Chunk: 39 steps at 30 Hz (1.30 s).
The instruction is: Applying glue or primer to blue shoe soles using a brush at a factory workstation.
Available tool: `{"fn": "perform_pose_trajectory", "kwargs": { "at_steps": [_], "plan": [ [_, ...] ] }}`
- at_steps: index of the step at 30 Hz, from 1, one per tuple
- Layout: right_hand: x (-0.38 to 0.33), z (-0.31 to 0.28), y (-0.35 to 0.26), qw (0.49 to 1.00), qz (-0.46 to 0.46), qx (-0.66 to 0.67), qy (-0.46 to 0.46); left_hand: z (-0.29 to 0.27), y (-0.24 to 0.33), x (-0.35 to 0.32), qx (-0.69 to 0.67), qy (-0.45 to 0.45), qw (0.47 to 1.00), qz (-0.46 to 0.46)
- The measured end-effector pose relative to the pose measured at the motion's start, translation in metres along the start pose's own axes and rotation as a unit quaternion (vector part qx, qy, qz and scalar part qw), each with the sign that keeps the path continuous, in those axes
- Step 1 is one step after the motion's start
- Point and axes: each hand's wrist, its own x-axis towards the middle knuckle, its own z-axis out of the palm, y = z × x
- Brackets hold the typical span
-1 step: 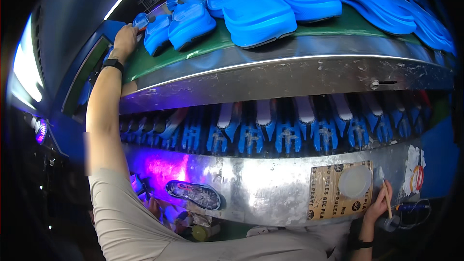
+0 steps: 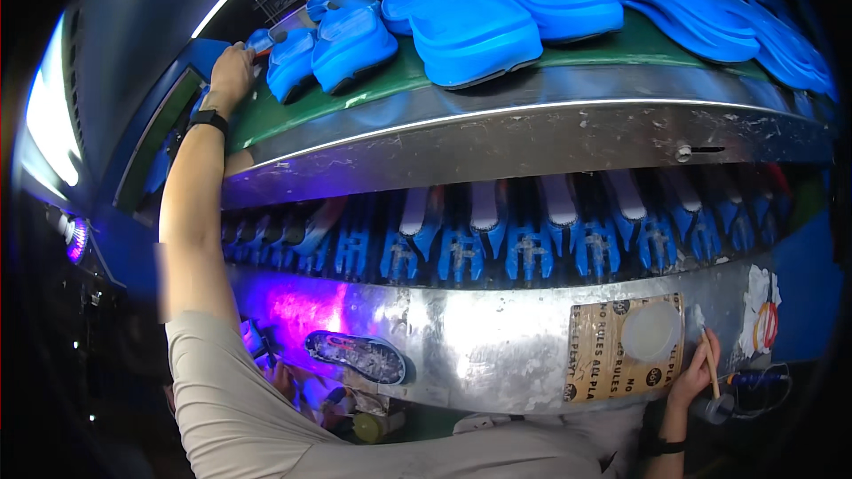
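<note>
Here, blue forms (image 2: 291,64) flank the left hand (image 2: 232,71) (grip unclear); right hand (image 2: 695,379) grips stick (image 2: 711,364).

We are looking down at a desk (image 2: 497,346). A sole (image 2: 355,357) is lying on its left, and a bowl (image 2: 651,333) is sitting on a sheet (image 2: 593,368) on its right. A brush (image 2: 713,377) is resting in our right hand (image 2: 690,380), just right of the sheet. Behind the desk, holders (image 2: 530,253) are standing in a row. Behind them, pieces (image 2: 475,35) are lying on a belt (image 2: 577,55), and our left hand (image 2: 232,71) is reaching their left end.
</note>
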Motion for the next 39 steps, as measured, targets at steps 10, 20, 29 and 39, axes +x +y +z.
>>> {"fn": "perform_pose_trajectory", "kwargs": {
  "at_steps": [10, 20, 29, 39],
  "plan": [
    [0.003, 0.005, -0.006, 0.999, -0.010, 0.042, -0.025, -0.131, 0.045, -0.105, -0.086, 0.085, 0.993, 0.002],
    [0.008, 0.005, 0.002, 0.994, -0.038, 0.094, -0.049, -0.215, 0.058, -0.215, -0.317, 0.038, 0.883, -0.345],
    [0.015, -0.011, -0.075, 0.977, -0.066, 0.164, -0.115, -0.200, 0.184, -0.268, -0.817, 0.058, 0.483, -0.308],
    [0.025, 0.014, -0.174, 0.941, -0.074, -0.093, -0.316, -0.238, 0.391, -0.398, -0.909, -0.203, 0.089, -0.353]
  ]
}}
